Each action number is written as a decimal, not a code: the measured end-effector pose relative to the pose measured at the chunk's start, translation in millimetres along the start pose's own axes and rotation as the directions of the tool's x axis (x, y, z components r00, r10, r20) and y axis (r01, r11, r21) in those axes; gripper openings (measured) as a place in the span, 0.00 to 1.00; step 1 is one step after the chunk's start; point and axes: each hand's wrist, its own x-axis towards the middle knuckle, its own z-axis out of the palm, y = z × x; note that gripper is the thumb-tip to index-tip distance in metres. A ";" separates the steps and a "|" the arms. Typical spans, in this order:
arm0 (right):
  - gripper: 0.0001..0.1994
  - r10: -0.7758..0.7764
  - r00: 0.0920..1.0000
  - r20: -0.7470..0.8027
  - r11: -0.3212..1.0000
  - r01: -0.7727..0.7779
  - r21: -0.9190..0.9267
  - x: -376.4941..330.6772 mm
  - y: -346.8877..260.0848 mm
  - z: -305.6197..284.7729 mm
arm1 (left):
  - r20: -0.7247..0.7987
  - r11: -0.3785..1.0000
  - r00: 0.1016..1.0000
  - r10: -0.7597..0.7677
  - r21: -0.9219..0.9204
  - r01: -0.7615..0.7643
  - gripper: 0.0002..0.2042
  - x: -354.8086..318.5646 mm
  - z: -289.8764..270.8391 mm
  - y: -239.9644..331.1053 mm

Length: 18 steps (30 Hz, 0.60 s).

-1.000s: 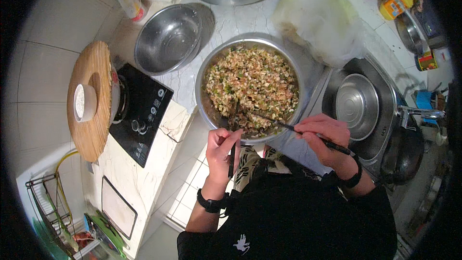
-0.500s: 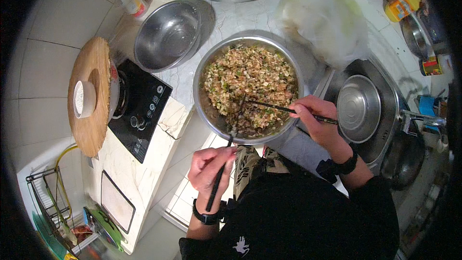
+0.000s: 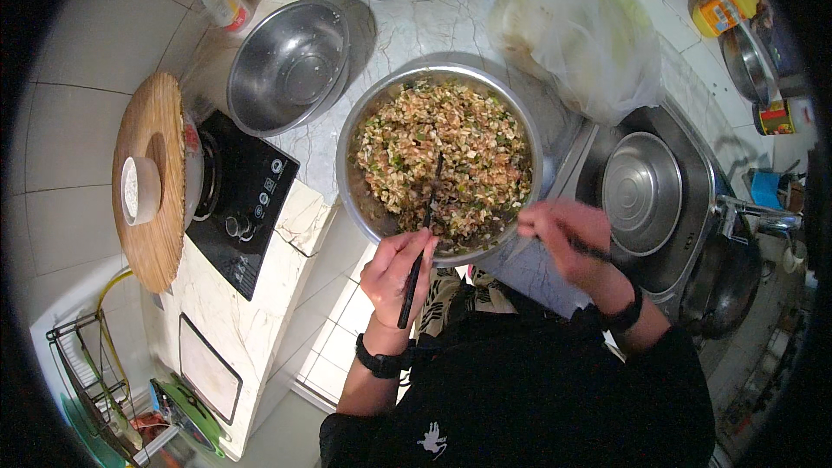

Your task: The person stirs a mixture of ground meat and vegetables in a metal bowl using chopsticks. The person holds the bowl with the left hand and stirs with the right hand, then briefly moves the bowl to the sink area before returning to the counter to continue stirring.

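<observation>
Your left hand (image 3: 397, 273) has risen to the mixing bowl (image 3: 364, 121), fingers clenched on a dark chopstick (image 3: 419, 243) now in the filling (image 3: 446, 156). Your right hand (image 3: 568, 238), pulled back to the near rim, grasps another. An empty steel bowl (image 3: 286, 69) stands far left.

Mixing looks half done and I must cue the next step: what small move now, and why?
Probably sweep the dark chopstick in the left hand through the near edge of the round steel bowl: a darker unmixed patch of chopped filling sits there.

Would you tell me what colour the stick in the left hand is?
Black: the stick in the left hand shows best in the head view.
</observation>
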 end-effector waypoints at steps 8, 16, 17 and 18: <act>0.05 -0.020 0.990 -0.142 1.000 0.022 0.014 0.4 6.7 -6.1 | 0.079 0.998 0.996 0.052 -0.041 -0.049 0.07 2.5 -24.6 2.3; 0.05 0.200 0.980 -0.018 0.969 -0.195 0.154 -8.7 0.8 5.0 | 0.096 0.998 0.995 0.032 -0.054 -0.027 0.07 -1.9 -23.8 -1.3; 0.05 0.232 0.970 -0.073 0.953 -0.212 0.217 -9.9 0.6 6.0 | 0.090 0.998 0.996 0.008 -0.056 -0.003 0.07 -2.6 -24.9 -1.9; 0.05 0.348 0.930 -0.116 0.913 -0.308 0.266 -11.5 0.1 6.6 | 0.059 0.999 0.998 -0.011 -0.049 0.014 0.07 -3.0 -25.3 -2.3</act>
